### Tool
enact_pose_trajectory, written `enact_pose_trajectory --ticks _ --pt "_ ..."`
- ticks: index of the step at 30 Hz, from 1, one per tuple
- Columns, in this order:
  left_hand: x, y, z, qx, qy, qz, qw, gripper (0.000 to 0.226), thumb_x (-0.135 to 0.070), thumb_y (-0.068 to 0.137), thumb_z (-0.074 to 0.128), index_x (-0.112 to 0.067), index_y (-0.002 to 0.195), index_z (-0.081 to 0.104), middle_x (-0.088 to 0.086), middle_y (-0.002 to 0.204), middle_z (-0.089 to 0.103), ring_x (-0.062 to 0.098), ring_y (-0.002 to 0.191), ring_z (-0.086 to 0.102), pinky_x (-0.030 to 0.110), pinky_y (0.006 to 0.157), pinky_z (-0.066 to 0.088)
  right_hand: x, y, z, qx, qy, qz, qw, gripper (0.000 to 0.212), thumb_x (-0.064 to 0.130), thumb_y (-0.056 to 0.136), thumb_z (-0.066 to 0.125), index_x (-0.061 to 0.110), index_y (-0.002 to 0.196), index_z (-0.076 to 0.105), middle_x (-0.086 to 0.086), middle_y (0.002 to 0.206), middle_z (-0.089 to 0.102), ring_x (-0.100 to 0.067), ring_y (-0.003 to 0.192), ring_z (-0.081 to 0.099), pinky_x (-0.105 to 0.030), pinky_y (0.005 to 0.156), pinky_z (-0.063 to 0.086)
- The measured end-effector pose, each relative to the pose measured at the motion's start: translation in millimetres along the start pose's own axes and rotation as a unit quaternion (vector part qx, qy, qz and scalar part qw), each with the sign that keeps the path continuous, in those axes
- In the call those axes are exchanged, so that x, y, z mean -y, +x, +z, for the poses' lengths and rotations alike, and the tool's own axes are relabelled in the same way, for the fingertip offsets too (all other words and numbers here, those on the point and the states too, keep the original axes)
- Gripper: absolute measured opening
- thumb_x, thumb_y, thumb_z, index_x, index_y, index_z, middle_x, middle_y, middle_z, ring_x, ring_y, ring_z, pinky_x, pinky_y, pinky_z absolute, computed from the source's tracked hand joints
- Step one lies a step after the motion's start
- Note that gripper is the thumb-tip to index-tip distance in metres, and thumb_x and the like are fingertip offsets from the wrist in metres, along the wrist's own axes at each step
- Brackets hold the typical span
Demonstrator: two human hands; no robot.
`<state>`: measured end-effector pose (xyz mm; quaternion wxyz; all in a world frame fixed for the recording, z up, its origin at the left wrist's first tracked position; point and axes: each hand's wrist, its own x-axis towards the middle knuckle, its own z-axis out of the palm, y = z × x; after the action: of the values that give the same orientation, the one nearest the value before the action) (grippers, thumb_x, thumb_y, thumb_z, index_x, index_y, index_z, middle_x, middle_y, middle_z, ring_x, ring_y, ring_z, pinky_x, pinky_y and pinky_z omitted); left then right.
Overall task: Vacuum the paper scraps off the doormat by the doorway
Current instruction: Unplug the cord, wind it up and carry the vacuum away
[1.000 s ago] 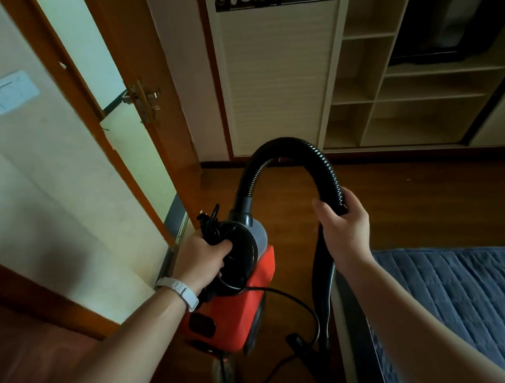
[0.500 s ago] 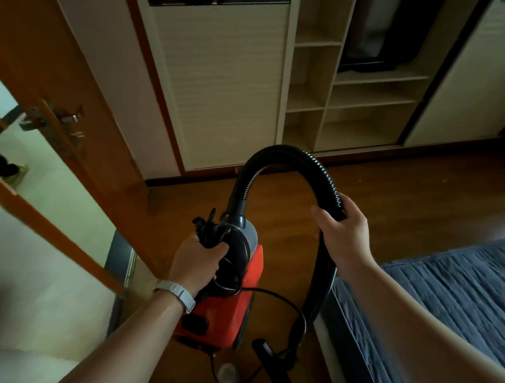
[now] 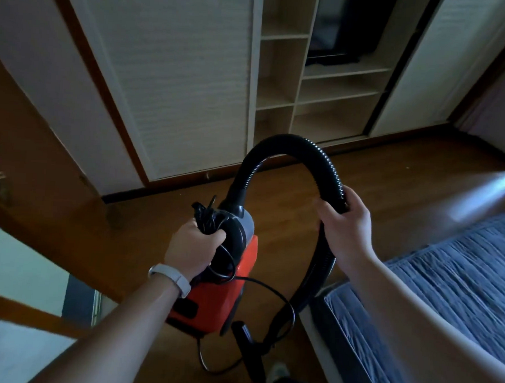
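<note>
A red canister vacuum (image 3: pixel 219 295) with a black top hangs above the wooden floor in the centre. My left hand (image 3: pixel 191 248) grips its black handle together with a bundle of black cord. From the top a ribbed black hose (image 3: pixel 292 143) arches up and over to the right. My right hand (image 3: pixel 346 225) grips the hose where it comes down. Below, the black floor nozzle (image 3: pixel 248 352) dangles near the floor. No doormat or paper scraps are in view.
An open brown wooden door (image 3: pixel 41 180) stands at the left, with the doorway beyond it. A bed with a blue quilt (image 3: pixel 445 289) fills the right side. A light wardrobe with open shelves (image 3: pixel 323 92) lines the far wall. Loose black cord (image 3: pixel 282 319) loops under the vacuum.
The view has swung to the right, away from the doorway and toward the wardrobe and bed. Both hands keep the same hold on the vacuum and hose.
</note>
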<state>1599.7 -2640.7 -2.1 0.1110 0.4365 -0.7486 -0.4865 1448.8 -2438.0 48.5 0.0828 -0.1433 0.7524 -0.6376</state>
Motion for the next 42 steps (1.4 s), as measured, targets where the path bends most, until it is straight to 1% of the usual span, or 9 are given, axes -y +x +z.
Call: enact_pose_trajectory --ticks 2,5,14,19,24,26,30,37,42 --pt "-7.1 17.1 5.4 0.005 0.000 -0.007 1.000 0.023 -0.033 0.074 0.066 -0.013 0.085 0.062 -0.001 0.056 0.062 0.018 0.051 0.063 0.041 0.062 0.059 -3.8 17.3 2.7 -0.009 0.003 0.003 1.000 0.013 0.015 0.088 0.068 0.020 0.099 0.064 -0.003 0.067 0.059 -0.010 0.051 0.052 -0.020 0.043 0.043" --pt "-21.2 41.5 19.3 0.009 -0.005 -0.006 1.000 0.021 -0.030 0.075 0.066 -0.011 0.084 0.061 0.002 0.056 0.062 0.020 0.049 0.061 0.044 0.060 0.058 -13.3 48.2 4.0 -0.009 0.005 0.006 1.000 0.011 0.013 0.088 0.066 0.017 0.098 0.063 -0.006 0.067 0.058 -0.009 0.048 0.051 -0.019 0.042 0.042" --pt "-86.9 132.6 74.9 -0.012 0.003 0.002 1.000 0.014 -0.013 0.086 0.068 -0.007 0.083 0.056 0.007 0.057 0.059 0.011 0.035 0.053 0.024 0.040 0.044 -34.7 183.7 -4.1 0.011 0.023 0.011 1.000 0.013 0.015 0.088 0.067 0.019 0.100 0.063 -0.006 0.066 0.058 -0.015 0.053 0.054 -0.024 0.045 0.044" --pt "-119.6 175.5 102.0 -0.035 0.013 0.015 0.999 0.019 -0.021 0.084 0.069 -0.006 0.088 0.059 0.006 0.058 0.064 0.013 0.039 0.059 0.027 0.045 0.046 -32.8 242.5 -16.4 0.008 0.033 0.005 0.999 0.010 0.016 0.086 0.067 0.022 0.094 0.063 -0.004 0.064 0.056 -0.018 0.055 0.053 -0.031 0.048 0.044" --pt "-157.7 208.8 121.7 -0.036 -0.007 0.041 0.998 0.018 -0.027 0.078 0.068 -0.014 0.085 0.057 0.004 0.056 0.064 0.022 0.045 0.063 0.041 0.053 0.055 -26.8 283.7 -28.4 -0.003 0.030 -0.015 0.999 0.009 0.017 0.085 0.067 0.022 0.090 0.062 -0.005 0.064 0.056 -0.019 0.054 0.053 -0.035 0.051 0.046" --pt "-171.5 223.3 131.5 -0.028 -0.008 0.051 0.998 0.018 -0.028 0.076 0.067 -0.014 0.081 0.057 0.002 0.054 0.063 0.022 0.046 0.062 0.039 0.052 0.055 -27.3 301.0 -33.3 -0.025 0.038 -0.017 0.999 0.009 0.016 0.085 0.068 0.020 0.090 0.061 -0.005 0.064 0.055 -0.021 0.055 0.052 -0.037 0.052 0.046" --pt "-194.6 254.7 152.0 0.002 -0.017 0.053 0.998 0.015 -0.019 0.082 0.066 -0.010 0.080 0.054 0.002 0.050 0.059 0.014 0.037 0.057 0.024 0.040 0.047 -30.9 331.9 -38.0 -0.046 0.036 -0.011 0.998 0.008 0.016 0.088 0.068 0.020 0.092 0.062 -0.001 0.061 0.054 -0.020 0.055 0.052 -0.035 0.051 0.045" --pt "-221.6 341.8 188.1 0.068 -0.017 0.060 0.996 0.016 -0.019 0.082 0.067 -0.005 0.080 0.059 0.000 0.051 0.060 0.010 0.038 0.057 0.019 0.038 0.042 -47.2 399.8 -31.1 -0.098 0.003 0.006 0.995 0.014 0.013 0.087 0.069 0.022 0.095 0.063 -0.003 0.064 0.057 -0.018 0.055 0.054 -0.031 0.048 0.047" --pt "-247.7 428.9 215.3 0.125 -0.039 0.053 0.990 0.013 -0.017 0.082 0.066 -0.007 0.085 0.059 0.000 0.051 0.059 0.009 0.037 0.056 0.020 0.040 0.044 -52.7 469.6 -11.3 -0.140 -0.014 0.040 0.989 0.019 0.012 0.087 0.068 0.025 0.100 0.065 0.007 0.059 0.058 -0.014 0.052 0.057 -0.026 0.047 0.048"
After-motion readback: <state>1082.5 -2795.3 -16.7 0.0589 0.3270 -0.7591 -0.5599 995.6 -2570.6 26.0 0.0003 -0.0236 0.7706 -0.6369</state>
